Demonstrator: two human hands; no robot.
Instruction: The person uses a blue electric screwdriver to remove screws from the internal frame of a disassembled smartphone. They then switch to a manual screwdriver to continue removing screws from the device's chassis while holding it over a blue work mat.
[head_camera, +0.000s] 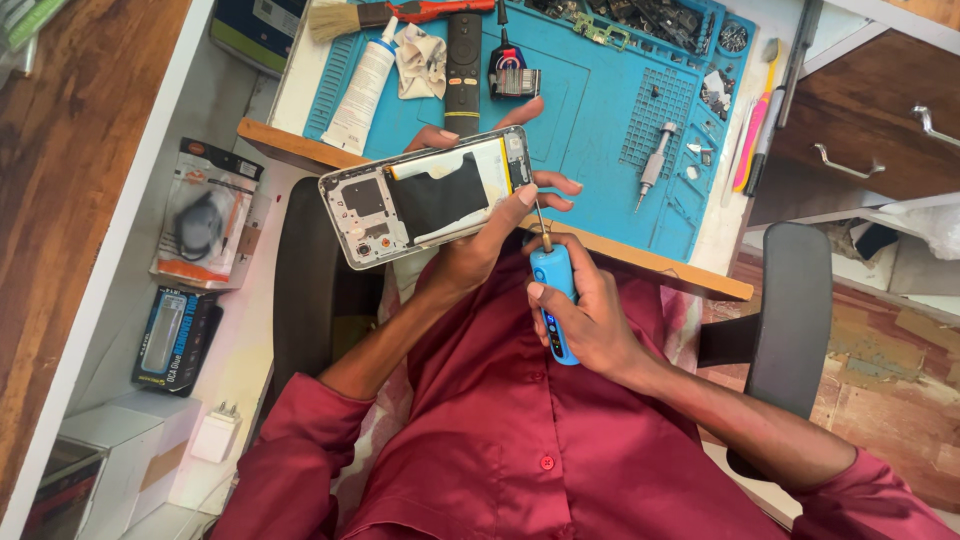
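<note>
Your right hand (592, 315) sits closest, fist wrapped around a blue electric screwdriver (553, 300), bit pointing up at the lower right edge of the phone. Your left hand (487, 215) grips an opened phone (425, 195), back cover off, black battery area and yellowish strip showing, fingers curled round its right end, thumb on the lower edge. Phone is held tilted in the air just off the counter (640, 262) edge, above your red shirt. Blue work mat (600, 120) covers the counter; on it lie a small silver screwdriver (651, 165), a black remote (462, 60), a white tube (360, 85), a crumpled cloth (421, 60) and a brush (340, 18) at the far edge. Packaged items (203, 212) lie on the white shelf to your left.
</note>
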